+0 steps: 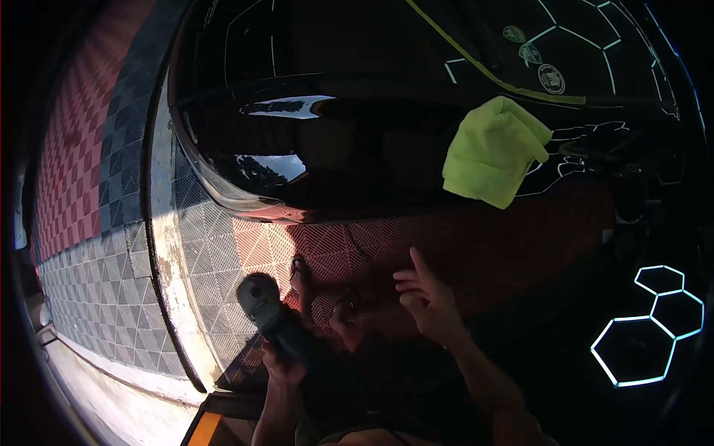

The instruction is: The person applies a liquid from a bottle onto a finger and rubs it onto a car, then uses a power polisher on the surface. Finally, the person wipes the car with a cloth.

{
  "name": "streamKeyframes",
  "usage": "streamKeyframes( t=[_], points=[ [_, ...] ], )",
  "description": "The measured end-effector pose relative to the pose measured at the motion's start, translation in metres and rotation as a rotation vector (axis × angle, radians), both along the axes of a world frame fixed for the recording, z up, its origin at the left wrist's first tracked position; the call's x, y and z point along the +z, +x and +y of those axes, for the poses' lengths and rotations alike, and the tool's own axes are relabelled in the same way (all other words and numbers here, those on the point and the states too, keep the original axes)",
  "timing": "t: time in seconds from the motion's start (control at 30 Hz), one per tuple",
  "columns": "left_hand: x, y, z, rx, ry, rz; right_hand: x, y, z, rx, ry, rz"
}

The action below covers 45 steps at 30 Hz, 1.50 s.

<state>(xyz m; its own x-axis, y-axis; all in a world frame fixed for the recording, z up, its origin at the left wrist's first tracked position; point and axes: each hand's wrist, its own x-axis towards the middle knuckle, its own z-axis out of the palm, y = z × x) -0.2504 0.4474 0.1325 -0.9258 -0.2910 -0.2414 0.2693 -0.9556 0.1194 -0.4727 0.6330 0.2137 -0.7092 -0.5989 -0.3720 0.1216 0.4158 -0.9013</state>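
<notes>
While the left hand (282,366) grips a dark handheld tool (277,325), the right hand (431,306) is raised and holds nothing.

Positions read from the centre of the view.

Item, at 7 to 8 o'clock: the tool, with a rounded head toward 10 o'clock and a dark body running back to the left hand; its fingers are clamped on it, partly lost in shadow.

Item, between 4 and 5 o'clock: the right hand, its fingers apart, the index finger extended toward 11 o'clock, the others bent.

Item, at 2 o'clock: one yellow-green cloth (497,152), creased, lying on a glossy black curved panel (372,152), well apart from both hands.

Item, at 1 o'clock: one narrow yellow-green strip (462,49), its lower end running right, just above the cloth.

Items, beyond the strip: three small emblems (551,78), in a slanting row.

Item, toward 4 o'clock: bright hexagonal outlines (651,318) on a dark surface.

Items, at 7 o'clock: two feet (299,276), beyond the tool, in part shadow.

Ground: patterned floor tiles (104,305), grey at 8 to 9 o'clock, red and dark at 9 to 10.
</notes>
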Motion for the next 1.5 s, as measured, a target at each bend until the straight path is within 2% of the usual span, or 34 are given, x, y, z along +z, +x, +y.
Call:
streamKeyframes(
  t=[0.07,0.13,0.2,0.23,0.33,0.4,0.5,0.57,0.6,0.67,0.7,0.8,0.83,0.93,1.17,1.33,1.4,1.47,1.5],
  points=[
    [-0.005,0.031,-0.004,0.086,-0.047,-0.136,0.025,-0.081,0.011,-0.16,0.071,0.564],
    [0.004,0.045,-0.009,0.174,-0.088,-0.186,0.047,-0.152,0.011,-0.328,0.109,0.873],
    [0.005,0.062,-0.011,0.231,-0.071,-0.243,0.055,-0.199,0.006,-0.322,0.324,1.182],
    [0.008,0.066,-0.012,0.274,-0.084,-0.284,0.057,-0.21,0.006,-0.316,0.314,1.182],
    [0.014,0.089,-0.011,0.393,-0.101,-0.394,0.045,-0.23,-0.007,-0.04,0.629,1.558],
    [0.012,0.108,-0.008,0.366,-0.013,-0.411,0.029,-0.254,0.002,0.044,0.694,1.655],
    [0.005,0.124,-0.004,0.401,0.013,-0.47,0.029,-0.261,0.008,0.1,0.588,1.684],
    [-0.008,0.135,0.001,0.423,0.027,-0.521,0.042,-0.241,-0.001,0.057,0.256,1.52],
    [-0.017,0.143,0.002,0.423,0.054,-0.543,0.044,-0.234,-0.014,0.081,0.268,1.516],
    [-0.021,0.153,0.004,0.419,0.102,-0.579,0.038,-0.21,-0.056,0.189,0.052,1.516],
    [-0.019,0.149,-0.001,0.396,0.137,-0.552,0.031,-0.205,-0.082,0.228,0.034,1.536],
    [-0.026,0.153,-0.003,0.389,0.185,-0.516,-0.004,-0.18,-0.15,0.244,0.194,1.538],
    [-0.03,0.16,-0.002,0.399,0.176,-0.544,-0.019,-0.168,-0.157,0.269,0.176,1.539],
    [-0.031,0.169,-0.005,0.432,0.183,-0.554,-0.058,-0.136,-0.156,0.369,0.703,1.43],
    [-0.024,0.196,-0.021,0.498,0.147,-0.483,-0.085,-0.145,-0.171,0.374,0.586,1.551],
    [-0.02,0.207,-0.027,0.544,0.121,-0.46,-0.086,-0.138,-0.203,0.44,0.479,1.493],
    [-0.019,0.212,-0.031,0.541,0.144,-0.458,-0.06,-0.142,-0.2,0.514,0.515,1.479],
    [-0.017,0.216,-0.025,0.551,0.186,-0.462,-0.038,-0.147,-0.197,0.478,0.777,1.551],
    [-0.018,0.218,-0.023,0.553,0.193,-0.453,-0.053,-0.159,-0.187,0.503,0.793,1.56]
  ],
)
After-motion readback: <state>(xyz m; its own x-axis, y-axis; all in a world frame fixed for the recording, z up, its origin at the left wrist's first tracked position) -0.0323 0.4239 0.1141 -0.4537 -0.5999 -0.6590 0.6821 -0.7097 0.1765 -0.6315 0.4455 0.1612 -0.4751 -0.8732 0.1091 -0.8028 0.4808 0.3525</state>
